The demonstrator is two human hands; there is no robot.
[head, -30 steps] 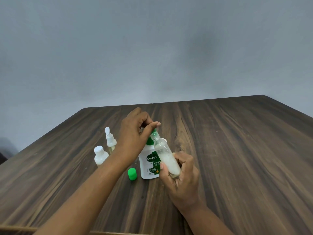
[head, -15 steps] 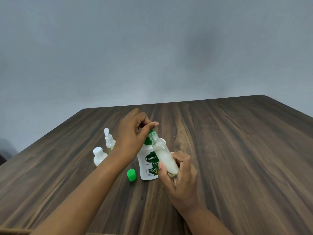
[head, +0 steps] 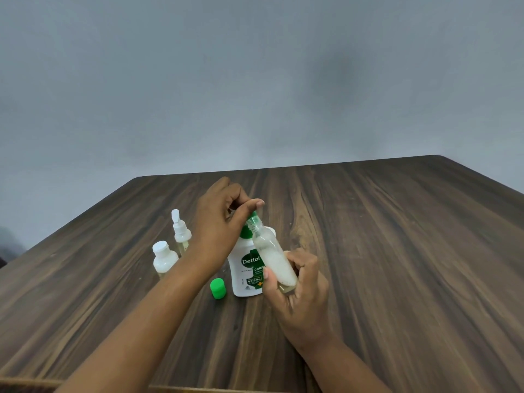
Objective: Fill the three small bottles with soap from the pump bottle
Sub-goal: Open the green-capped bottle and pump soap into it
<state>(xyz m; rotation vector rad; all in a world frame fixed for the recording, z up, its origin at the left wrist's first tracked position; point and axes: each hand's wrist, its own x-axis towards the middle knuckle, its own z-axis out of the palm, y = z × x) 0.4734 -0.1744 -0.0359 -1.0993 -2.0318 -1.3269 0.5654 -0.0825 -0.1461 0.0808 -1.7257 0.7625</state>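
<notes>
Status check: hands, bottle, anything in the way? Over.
Left hand grips pump bottle at its head. Right hand holds clear bottle tilted, mouth at nozzle, part full. Green cap loose on table, nothing blocking.

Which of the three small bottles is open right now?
The clear bottle gripped by the right hand, tilted toward the pump bottle. The white-capped bottle and the nozzle-topped bottle stand closed on the table.

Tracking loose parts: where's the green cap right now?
Head view: the green cap sits on the wooden table, just left of the base of the Dettol pump bottle, close beside the left forearm.
</notes>
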